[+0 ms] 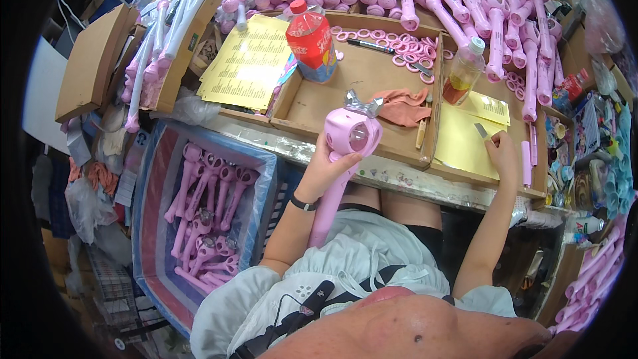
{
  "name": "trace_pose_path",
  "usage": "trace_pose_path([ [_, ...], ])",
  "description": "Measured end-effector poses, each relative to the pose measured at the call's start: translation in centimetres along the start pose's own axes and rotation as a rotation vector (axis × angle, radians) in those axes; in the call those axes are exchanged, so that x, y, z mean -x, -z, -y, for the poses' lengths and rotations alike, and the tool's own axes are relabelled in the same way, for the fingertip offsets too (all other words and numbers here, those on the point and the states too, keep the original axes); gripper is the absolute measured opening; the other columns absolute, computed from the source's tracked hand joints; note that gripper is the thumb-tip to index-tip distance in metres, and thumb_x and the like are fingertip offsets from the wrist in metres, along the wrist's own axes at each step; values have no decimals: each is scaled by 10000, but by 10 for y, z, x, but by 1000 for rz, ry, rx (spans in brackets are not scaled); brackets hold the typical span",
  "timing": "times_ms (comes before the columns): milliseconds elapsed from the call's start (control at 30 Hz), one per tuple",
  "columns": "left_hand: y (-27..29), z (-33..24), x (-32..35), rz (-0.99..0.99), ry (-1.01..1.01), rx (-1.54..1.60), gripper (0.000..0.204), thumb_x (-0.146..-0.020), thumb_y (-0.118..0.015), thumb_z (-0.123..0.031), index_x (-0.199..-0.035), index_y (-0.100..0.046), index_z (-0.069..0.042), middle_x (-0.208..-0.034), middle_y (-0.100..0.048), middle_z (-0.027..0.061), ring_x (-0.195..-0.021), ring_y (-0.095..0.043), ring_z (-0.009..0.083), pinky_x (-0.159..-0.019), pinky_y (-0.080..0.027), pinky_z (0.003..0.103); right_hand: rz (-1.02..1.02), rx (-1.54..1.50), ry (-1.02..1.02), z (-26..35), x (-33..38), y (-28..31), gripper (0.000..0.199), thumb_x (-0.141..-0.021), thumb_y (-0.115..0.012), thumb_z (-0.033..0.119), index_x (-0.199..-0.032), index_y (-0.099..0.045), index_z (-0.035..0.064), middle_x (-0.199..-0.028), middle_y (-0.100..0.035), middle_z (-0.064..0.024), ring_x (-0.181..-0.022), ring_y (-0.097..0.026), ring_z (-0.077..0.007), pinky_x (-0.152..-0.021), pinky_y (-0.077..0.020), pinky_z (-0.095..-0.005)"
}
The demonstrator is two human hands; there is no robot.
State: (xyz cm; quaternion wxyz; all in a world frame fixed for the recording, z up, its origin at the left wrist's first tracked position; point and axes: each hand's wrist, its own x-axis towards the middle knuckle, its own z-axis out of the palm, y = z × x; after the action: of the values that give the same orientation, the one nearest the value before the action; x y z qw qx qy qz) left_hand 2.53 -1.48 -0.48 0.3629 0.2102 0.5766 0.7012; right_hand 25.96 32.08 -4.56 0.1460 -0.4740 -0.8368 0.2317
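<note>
My left hand (330, 167) is closed round the upper handle of a pink toy wand (345, 134). The wand stands tilted, its round, openwork head uppermost and its handle reaching down to my lap. A shiny silver crown (359, 103) tops the head, and a clear ball shows inside. Over the front right of the bench, my right hand (504, 154) has thumb and forefinger pinched at a small flat grey strip (480, 131). That strip lies over a yellow label sheet (458, 143); whether it touches the paper I cannot tell.
A cardboard tray (309, 116) holds a red-capped drink bottle (311, 43), pink rings (409, 46) and an orange cloth (402, 106). Another bottle (463, 72) stands right. Pink wands (495, 26) pile up behind. At my left, a lined crate (149, 226) contains more wands (206, 186).
</note>
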Motion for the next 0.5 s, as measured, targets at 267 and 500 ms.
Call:
trace_pose_path([
  [267, 2, 4, 0, 21, -27, -37, 687, -791, -725, -166, -1325, -303, -71, -1078, -539, 88, -786, -608, 137, -591, -548, 272, -34, 33, 32, -7, -1, -6, 231, -776, -663, 185, -867, -570, -7, -757, -604, -136, -694, -587, -256, -642, -468, -362],
  [500, 2, 5, -1, 11, -49, -53, 667, -789, -733, -182, -1300, -319, -69, -1059, -544, 87, -754, -607, 132, -576, -543, 271, 12, -19, -27, -6, -3, -6, 223, -781, -670, 162, -854, -568, -23, -816, -616, -181, -764, -601, -326, -693, -474, -405],
])
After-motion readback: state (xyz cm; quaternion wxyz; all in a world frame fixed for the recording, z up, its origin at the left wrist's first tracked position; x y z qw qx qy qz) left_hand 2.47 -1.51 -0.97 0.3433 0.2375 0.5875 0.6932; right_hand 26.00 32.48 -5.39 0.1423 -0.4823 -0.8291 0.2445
